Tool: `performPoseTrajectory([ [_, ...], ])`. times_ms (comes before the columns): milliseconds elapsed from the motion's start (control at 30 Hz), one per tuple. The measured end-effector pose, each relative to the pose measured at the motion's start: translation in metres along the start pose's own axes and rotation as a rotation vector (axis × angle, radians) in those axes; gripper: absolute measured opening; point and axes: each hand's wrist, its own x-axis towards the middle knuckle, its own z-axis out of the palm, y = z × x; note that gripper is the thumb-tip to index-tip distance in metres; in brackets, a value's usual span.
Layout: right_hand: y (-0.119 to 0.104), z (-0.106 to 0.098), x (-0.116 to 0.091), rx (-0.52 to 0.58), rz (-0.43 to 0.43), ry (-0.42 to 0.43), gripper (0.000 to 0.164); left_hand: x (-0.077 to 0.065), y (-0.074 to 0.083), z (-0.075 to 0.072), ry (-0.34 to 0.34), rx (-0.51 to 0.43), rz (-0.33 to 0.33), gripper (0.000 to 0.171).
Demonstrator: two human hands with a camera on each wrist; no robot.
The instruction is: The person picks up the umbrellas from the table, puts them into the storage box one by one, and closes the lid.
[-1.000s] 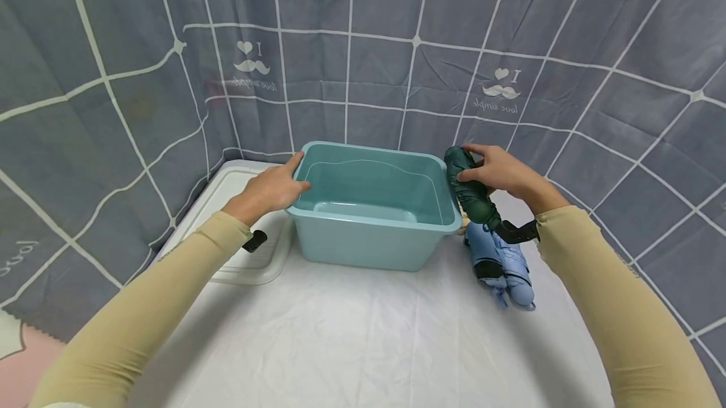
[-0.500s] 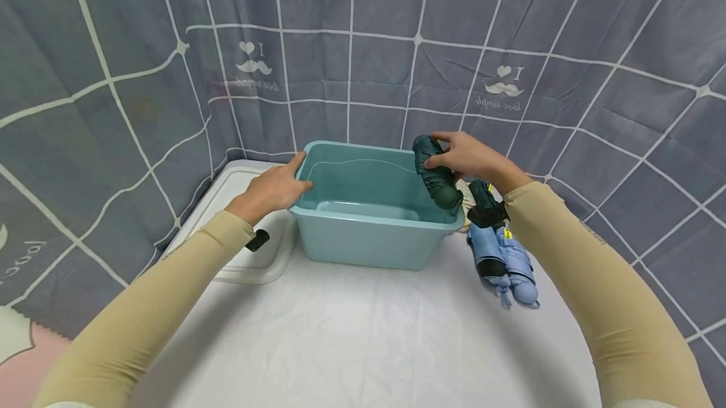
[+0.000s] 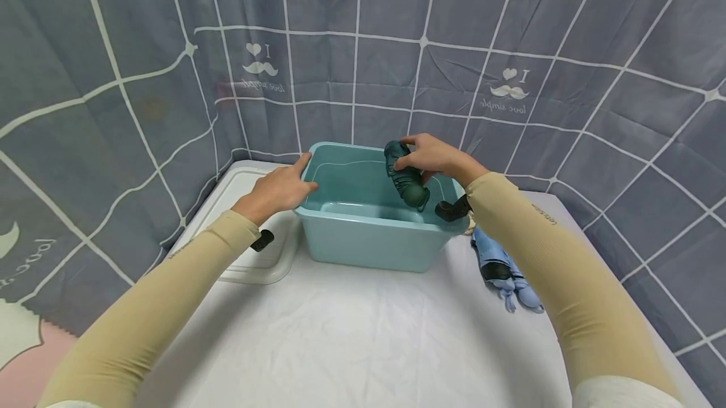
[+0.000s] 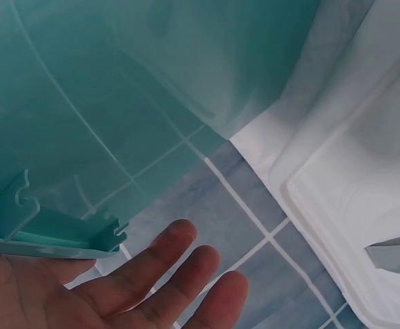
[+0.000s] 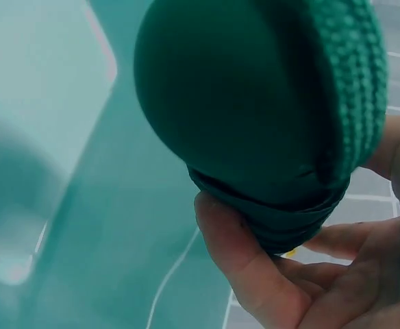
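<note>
In the head view, my right hand (image 3: pixel 433 157) holds a folded dark green umbrella (image 3: pixel 406 176) over the right half of a teal plastic bin (image 3: pixel 368 241). The umbrella tilts, its rounded handle end (image 5: pixel 220 89) pointing down toward me; the right wrist view shows the thumb on one side and fingers on the other. My left hand (image 3: pixel 280 188) rests on the bin's left rim, thumb over the edge. Its other fingers (image 4: pixel 207 281) stretch loosely outside the wall in the left wrist view. The visible bin floor bears nothing.
A white lid (image 3: pixel 241 190) lies left of the bin on the white-covered table (image 3: pixel 363 332). To the right are light blue folded umbrellas (image 3: pixel 499 266), partly hidden by my right sleeve (image 3: pixel 544 256). A grey checked curtain (image 3: pixel 386 67) stands close behind.
My right hand has carried the green umbrella leftward, from beside the bin's right edge to above its inside. The left hand has stayed on the rim.
</note>
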Motion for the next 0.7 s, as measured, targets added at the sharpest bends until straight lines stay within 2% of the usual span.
performPoseTrajectory([
  [233, -0.013, 0.015, 0.017, -0.007, 0.015, -0.028, 0.083, -0.002, -0.001, -0.001, 0.003, 0.014, 0.006, 0.082],
  [400, -0.018, 0.028, 0.033, 0.004, 0.038, -0.071, 0.083, -0.002, -0.001, -0.002, 0.003, 0.019, -0.003, 0.082],
  [700, -0.027, 0.051, 0.057, -0.048, 0.062, -0.171, 0.081, -0.002, 0.001, -0.002, -0.009, 0.014, -0.005, 0.082],
])
